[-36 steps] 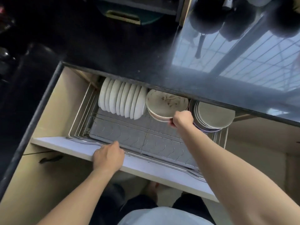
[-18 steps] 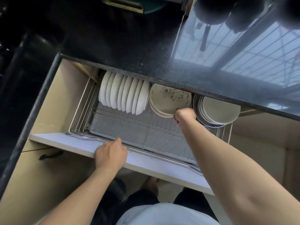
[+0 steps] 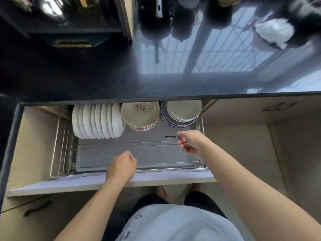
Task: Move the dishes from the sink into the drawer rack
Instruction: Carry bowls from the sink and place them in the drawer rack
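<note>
The drawer rack (image 3: 59, 146) is pulled out below the black counter. At its back stand several white plates (image 3: 97, 123) on edge, a stack of patterned beige plates (image 3: 139, 116) and a stack of pale plates on purple-rimmed ones (image 3: 182, 113). My left hand (image 3: 121, 166) rests on the drawer's white front edge (image 3: 52, 183), fingers curled loosely over the rim. My right hand (image 3: 190, 142) hovers over the rack's right side, below the plate stacks, empty with fingers loosely apart. No sink is in view.
The glossy black counter (image 3: 104, 80) overhangs the drawer's back and reflects a window grille. Dark pans (image 3: 156, 20) hang above. Beige cabinet fronts (image 3: 251, 136) flank the drawer, one with a black handle (image 3: 37, 208) at lower left. My legs stand right under the drawer front.
My right hand has let go of the beige plate stack and drawn back to the right, empty. The view has tilted up and squared to the drawer. My left hand stays at the front edge.
</note>
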`<act>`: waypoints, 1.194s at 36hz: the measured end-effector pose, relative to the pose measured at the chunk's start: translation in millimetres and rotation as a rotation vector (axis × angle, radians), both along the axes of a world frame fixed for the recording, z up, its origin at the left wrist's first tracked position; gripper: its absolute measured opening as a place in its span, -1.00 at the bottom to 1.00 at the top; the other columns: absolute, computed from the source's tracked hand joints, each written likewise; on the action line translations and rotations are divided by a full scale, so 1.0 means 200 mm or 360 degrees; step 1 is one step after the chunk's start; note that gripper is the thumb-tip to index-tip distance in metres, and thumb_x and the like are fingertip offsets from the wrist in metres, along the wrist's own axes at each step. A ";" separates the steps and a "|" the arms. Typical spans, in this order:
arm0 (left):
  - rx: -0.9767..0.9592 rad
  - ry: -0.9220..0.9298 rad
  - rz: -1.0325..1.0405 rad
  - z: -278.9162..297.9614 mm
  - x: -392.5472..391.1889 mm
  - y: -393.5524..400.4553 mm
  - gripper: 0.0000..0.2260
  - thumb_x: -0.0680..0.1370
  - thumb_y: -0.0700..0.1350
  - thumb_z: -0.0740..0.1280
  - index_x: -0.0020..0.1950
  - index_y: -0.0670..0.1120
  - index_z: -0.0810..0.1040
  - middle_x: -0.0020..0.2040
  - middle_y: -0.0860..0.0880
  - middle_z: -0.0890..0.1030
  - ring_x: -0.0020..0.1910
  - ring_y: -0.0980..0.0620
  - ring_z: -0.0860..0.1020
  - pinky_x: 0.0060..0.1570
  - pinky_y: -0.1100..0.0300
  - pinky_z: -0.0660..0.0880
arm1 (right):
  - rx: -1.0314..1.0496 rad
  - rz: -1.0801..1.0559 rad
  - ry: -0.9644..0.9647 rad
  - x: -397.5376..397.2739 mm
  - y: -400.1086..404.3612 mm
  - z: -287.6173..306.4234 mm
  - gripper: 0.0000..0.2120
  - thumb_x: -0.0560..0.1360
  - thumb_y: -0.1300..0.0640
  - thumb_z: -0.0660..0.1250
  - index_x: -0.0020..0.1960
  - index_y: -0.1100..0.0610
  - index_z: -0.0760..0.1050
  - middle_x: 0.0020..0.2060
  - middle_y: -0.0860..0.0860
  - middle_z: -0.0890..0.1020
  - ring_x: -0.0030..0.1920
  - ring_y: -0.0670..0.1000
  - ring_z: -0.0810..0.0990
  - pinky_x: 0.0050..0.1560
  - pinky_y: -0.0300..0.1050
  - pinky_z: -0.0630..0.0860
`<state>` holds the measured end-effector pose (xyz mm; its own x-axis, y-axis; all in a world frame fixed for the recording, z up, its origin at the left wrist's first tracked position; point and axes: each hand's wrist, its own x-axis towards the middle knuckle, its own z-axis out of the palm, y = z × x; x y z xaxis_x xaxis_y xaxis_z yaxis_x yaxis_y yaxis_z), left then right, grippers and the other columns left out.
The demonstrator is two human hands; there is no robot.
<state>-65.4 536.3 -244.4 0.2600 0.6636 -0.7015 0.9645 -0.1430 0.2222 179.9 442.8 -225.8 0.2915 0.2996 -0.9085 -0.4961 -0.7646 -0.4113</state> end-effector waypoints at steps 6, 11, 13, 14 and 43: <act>-0.0215 -0.0387 -0.0186 0.31 0.59 -0.15 -0.85 0.57 -0.04 0.24 -0.13 0.01 0.57 -0.12 0.06 0.70 -0.10 -0.08 0.62 -0.01 0.03 0.59 | 0.0223 -0.0589 -0.0155 0.33 -0.59 0.36 -0.76 0.65 0.19 0.22 -0.18 0.13 0.48 -0.48 -0.04 0.48 -0.57 -0.14 0.40 -0.53 -0.33 0.38; -0.0140 -0.0689 -0.0507 0.62 1.22 -0.52 -0.85 0.57 -0.11 0.29 -0.16 -0.02 0.62 -0.15 0.02 0.71 -0.06 -0.07 0.66 -0.01 0.08 0.56 | 0.0410 -0.0922 -0.0450 0.62 -1.21 0.65 -0.82 0.65 0.22 0.23 -0.13 0.15 0.48 -0.41 0.01 0.51 -0.51 -0.10 0.42 -0.45 -0.31 0.38; -0.0194 -0.0850 -0.0570 0.75 1.48 -0.80 -0.83 0.58 -0.12 0.29 -0.16 -0.04 0.63 -0.21 0.03 0.71 -0.09 -0.07 0.69 -0.01 0.04 0.62 | 0.0468 -0.0985 -0.0591 0.72 -1.52 0.75 -0.84 0.66 0.21 0.24 -0.10 0.15 0.49 -0.37 0.02 0.53 -0.49 -0.10 0.46 -0.44 -0.31 0.39; -0.0222 -0.0948 -0.0590 0.81 1.58 -0.92 -0.83 0.59 -0.11 0.29 -0.16 -0.03 0.63 -0.22 0.02 0.71 -0.12 -0.05 0.70 -0.04 0.04 0.63 | 0.0471 -0.0992 -0.0652 0.76 -1.63 0.78 -0.85 0.66 0.21 0.25 -0.08 0.15 0.50 -0.36 0.02 0.54 -0.48 -0.10 0.47 -0.45 -0.31 0.41; -0.0850 -0.1022 -0.1238 0.97 3.14 -3.43 -0.82 0.58 -0.24 0.27 -0.06 -0.34 0.58 -0.18 -0.20 0.71 -0.28 -0.03 0.64 -0.23 0.19 0.56 | 0.0062 -0.2019 -0.0994 1.66 -4.15 0.92 -0.87 0.61 0.30 0.25 -0.03 0.22 0.57 -0.34 0.06 0.58 -0.41 -0.05 0.51 -0.38 -0.22 0.47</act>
